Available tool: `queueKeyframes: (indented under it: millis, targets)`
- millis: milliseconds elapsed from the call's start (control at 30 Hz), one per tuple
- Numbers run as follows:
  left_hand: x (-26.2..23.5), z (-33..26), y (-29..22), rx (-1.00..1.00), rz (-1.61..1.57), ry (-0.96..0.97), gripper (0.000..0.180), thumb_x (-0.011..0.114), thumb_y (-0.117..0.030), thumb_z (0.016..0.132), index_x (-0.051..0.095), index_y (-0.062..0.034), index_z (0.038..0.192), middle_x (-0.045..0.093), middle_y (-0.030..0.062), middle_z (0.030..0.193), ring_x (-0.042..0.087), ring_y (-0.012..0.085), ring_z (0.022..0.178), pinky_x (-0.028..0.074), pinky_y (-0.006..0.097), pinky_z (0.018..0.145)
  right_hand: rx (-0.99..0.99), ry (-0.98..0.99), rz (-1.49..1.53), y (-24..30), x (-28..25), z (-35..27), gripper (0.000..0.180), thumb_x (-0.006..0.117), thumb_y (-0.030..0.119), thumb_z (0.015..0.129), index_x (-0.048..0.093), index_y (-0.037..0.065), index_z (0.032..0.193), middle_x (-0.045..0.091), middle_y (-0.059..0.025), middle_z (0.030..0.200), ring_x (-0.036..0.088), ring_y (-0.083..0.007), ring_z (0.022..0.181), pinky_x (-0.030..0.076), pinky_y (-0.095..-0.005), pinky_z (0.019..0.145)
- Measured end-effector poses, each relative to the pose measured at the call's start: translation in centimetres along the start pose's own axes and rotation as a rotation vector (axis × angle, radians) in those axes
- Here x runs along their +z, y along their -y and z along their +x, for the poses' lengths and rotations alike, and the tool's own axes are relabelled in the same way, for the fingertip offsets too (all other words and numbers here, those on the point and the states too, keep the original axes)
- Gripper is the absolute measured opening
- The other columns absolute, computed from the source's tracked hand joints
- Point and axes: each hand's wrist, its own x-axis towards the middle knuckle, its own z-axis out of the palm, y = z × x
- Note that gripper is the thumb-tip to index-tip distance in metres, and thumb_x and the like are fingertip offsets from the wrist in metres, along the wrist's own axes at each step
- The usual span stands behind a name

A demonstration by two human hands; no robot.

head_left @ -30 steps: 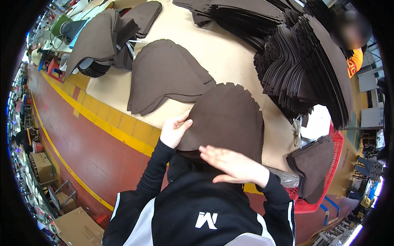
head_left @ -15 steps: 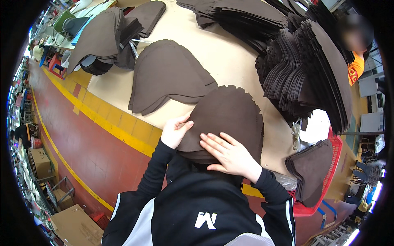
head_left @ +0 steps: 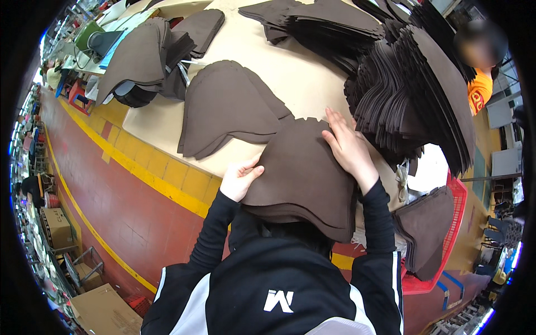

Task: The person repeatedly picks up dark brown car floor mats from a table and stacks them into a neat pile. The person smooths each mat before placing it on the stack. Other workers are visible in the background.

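Observation:
A small stack of dark brown, bell-shaped cut sheets (head_left: 304,173) lies in front of me, its lower edge reaching over the table's near edge. My left hand (head_left: 241,177) grips the stack's left edge, thumb on top and the fingers partly hidden. Along the upper right edge, my right hand (head_left: 352,149) lies with its fingers stretched out and apart, touching the notched rim. Just beyond, to the left, another stack of the same brown sheets (head_left: 226,111) rests flat on the cream tabletop (head_left: 285,84).
Tall fanned piles of brown sheets (head_left: 391,95) fill the table's right side. A red crate (head_left: 458,218) at the near right bears a smaller stack (head_left: 429,231). More sheets (head_left: 137,56) hang over the far left edge. A person in orange (head_left: 480,89) is at the far right.
My right hand has moved from the middle of the front stack up and right to its far edge, uncovering the stack's lower layers. My left hand keeps its hold on the left edge.

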Motion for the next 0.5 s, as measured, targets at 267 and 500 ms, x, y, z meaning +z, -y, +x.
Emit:
queueKeyframes:
  millis: [267,500]
  targets:
    - [-1.5,-0.1,0.2,-0.004,0.021,0.146,0.044,0.07,-0.012,0.095,0.059,0.0025,0.135,0.07,0.011,0.118,0.063,0.0119,0.105,0.049,0.027,0.095,-0.573,0.09,0.081,9.7,2.4,-7.4,0.065,0.062,0.047,0.092,0.044,0.027,0.151,0.037,-0.0002,0.16,0.039,-0.0193,0.144,0.024,-0.0456,0.121]
    - [-0.7,-0.3,-0.9,-0.066,-0.051,0.137,0.04,0.071,-0.009,0.094,0.062,0.0026,0.131,0.07,0.0045,0.113,0.061,0.0091,0.098,0.05,0.025,0.092,-0.157,0.042,-0.266,3.3,1.4,-3.5,0.061,0.046,0.045,0.101,0.034,0.022,0.156,0.033,-0.0067,0.162,0.03,-0.0276,0.149,0.019,-0.0492,0.122]
